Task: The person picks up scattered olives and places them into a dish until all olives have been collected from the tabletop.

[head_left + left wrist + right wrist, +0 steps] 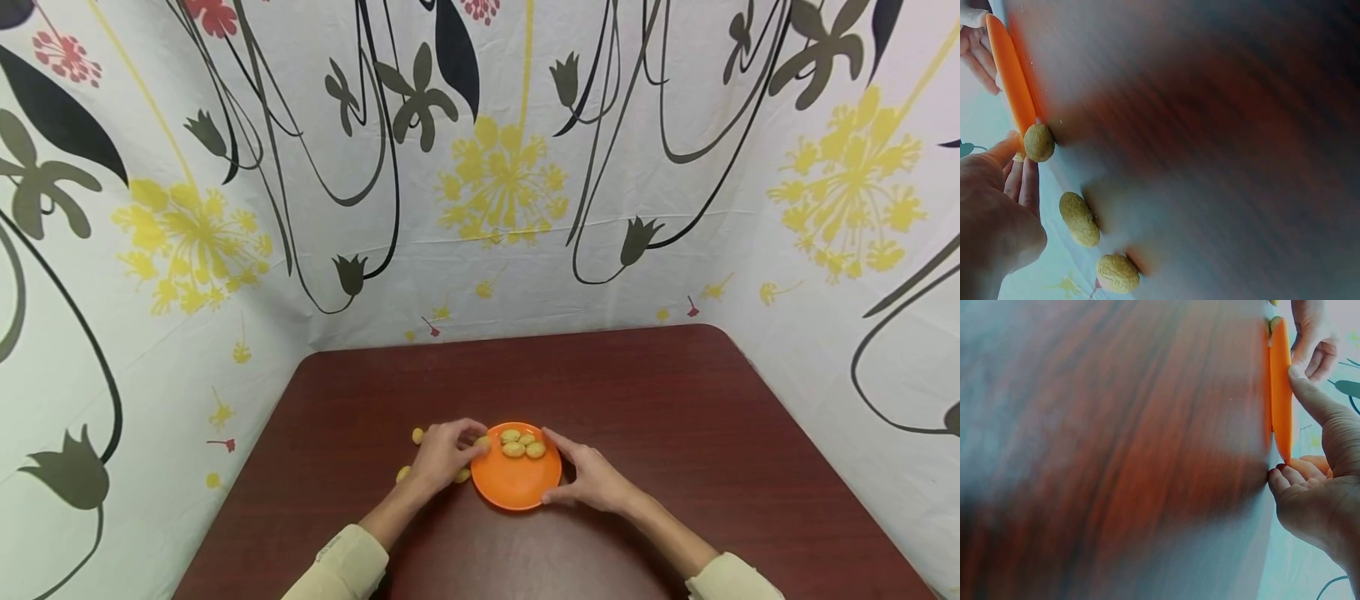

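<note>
Head view: three potatoes (417,436) lie left of the plate (517,483); left fingers (467,427) pinch another (483,442), right fingers (558,440) clamp the plate.

1. We see an orange plate (513,485) lying flat, the right hand (598,481) gripping its rim.
2. Four yellowish potatoes (513,450) cluster on the plate's far half.
3. The left hand (441,457) pinches a fifth potato (484,441) at the plate's left rim.
4. We count three loose potatoes (462,476) left of the plate.

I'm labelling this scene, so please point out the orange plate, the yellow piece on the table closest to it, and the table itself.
Orange plate (517,485): head view, on its bare near part.
Yellow piece (1039,143): left wrist view, middle of its side.
Table (645,392): head view, bare surface.
</note>
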`<state>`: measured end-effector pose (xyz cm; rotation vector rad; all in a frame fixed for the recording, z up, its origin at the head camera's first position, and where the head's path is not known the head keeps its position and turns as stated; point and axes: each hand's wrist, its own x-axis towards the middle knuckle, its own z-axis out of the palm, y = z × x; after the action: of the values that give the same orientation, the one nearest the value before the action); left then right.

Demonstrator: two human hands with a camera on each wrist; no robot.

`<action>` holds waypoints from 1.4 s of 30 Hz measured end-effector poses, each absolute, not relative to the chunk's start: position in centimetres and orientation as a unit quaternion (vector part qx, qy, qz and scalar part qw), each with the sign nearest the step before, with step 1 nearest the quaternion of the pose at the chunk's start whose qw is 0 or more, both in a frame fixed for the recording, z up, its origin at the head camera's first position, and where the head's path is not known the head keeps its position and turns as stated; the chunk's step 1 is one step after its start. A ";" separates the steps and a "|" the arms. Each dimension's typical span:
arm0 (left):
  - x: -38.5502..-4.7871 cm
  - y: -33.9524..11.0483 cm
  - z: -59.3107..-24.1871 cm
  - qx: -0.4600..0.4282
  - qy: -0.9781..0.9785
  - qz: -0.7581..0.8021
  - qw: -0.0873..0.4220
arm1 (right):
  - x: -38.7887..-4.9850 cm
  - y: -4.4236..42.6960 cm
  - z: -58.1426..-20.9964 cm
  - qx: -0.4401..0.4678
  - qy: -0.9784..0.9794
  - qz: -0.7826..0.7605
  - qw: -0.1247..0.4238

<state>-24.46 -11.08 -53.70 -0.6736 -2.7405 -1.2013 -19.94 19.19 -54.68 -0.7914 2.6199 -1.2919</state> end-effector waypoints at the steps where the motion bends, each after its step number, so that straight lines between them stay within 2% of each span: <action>1: -24.4 -11.0 -53.7 -0.219 -0.893 -0.392 0.038 | -20.0 19.2 -54.7 -0.261 0.864 -0.426 0.058; 23: -24.4 -9.6 -54.1 -0.239 -0.929 -0.277 0.062 | -20.0 19.3 -54.8 -0.261 0.862 -0.431 0.058; 42: -24.3 -9.7 -54.1 -0.246 -0.911 -0.325 0.067 | -20.0 19.3 -54.9 -0.258 0.864 -0.429 0.059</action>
<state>-24.27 -9.71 -54.08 -0.7401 -2.7457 -0.9794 -20.00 19.27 -54.93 -0.7803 2.6166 -1.3004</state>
